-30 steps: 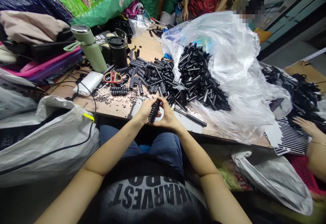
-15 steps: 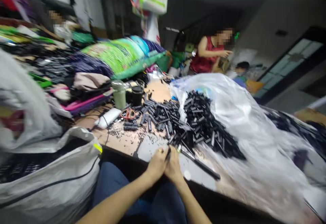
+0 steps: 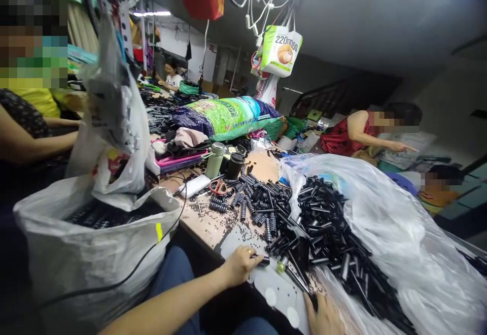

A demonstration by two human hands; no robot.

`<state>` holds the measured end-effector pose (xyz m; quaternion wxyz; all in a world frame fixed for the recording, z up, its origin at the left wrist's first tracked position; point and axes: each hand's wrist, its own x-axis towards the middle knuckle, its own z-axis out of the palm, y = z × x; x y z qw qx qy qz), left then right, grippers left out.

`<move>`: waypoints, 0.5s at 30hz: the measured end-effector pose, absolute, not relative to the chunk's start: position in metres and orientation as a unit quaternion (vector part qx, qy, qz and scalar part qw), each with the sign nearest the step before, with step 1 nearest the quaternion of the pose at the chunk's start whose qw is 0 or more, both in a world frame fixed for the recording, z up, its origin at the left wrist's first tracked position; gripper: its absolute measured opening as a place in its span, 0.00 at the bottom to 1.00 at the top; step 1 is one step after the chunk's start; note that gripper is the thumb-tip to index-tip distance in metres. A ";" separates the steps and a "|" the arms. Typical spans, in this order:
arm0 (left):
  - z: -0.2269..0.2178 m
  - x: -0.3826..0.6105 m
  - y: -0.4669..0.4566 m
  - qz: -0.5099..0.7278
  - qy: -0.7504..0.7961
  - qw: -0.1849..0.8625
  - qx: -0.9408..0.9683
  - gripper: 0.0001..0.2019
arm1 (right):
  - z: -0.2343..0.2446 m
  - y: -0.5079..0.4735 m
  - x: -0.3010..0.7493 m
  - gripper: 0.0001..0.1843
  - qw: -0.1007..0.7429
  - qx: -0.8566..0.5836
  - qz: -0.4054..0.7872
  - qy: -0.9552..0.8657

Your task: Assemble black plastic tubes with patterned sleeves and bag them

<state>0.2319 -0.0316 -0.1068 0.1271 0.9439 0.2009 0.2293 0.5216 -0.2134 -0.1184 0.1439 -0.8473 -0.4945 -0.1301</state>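
My left hand (image 3: 240, 265), a ring on one finger, is closed around a short black tube (image 3: 263, 260) above the grey mat (image 3: 247, 241). At the mat's right side lies a tool (image 3: 299, 280) with a metal shaft and black handle; a small yellow-green piece (image 3: 281, 266) sits by its far end. My right hand (image 3: 326, 315) is at the handle, thumb and fingers on either side of it, partly cut off by the frame's bottom edge. Beyond both hands spreads a heap of black tubes (image 3: 323, 223), part of it inside a clear plastic bag (image 3: 375, 198). Ridged black pieces (image 3: 218, 204) lie left of the heap.
Orange-handled scissors (image 3: 218, 188), a green flask (image 3: 215, 161) and a black cup (image 3: 235, 165) stand or lie farther back. At my left is a white sack (image 3: 95, 254) with a cable across it. One person sits at left; others are behind the table.
My hands, together before, are now apart: the right has moved to the tool's handle, the left keeps the black tube. The camera view has shifted and is sharper.
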 end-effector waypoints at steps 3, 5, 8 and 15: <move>-0.111 0.233 -0.032 0.306 0.206 0.122 0.922 0.18 | -0.115 -0.209 0.511 0.31 0.162 -0.838 -0.169 -0.492; -0.111 0.234 -0.032 0.328 0.208 0.127 0.913 0.17 | -0.113 -0.208 0.503 0.31 0.184 -0.832 -0.180 -0.491; -0.111 0.233 -0.033 0.331 0.205 0.134 0.911 0.18 | -0.110 -0.209 0.499 0.32 0.210 -0.832 -0.183 -0.480; -0.118 0.234 -0.031 0.336 0.191 0.143 0.911 0.18 | -0.093 -0.209 0.504 0.29 0.194 -0.807 -0.146 -0.538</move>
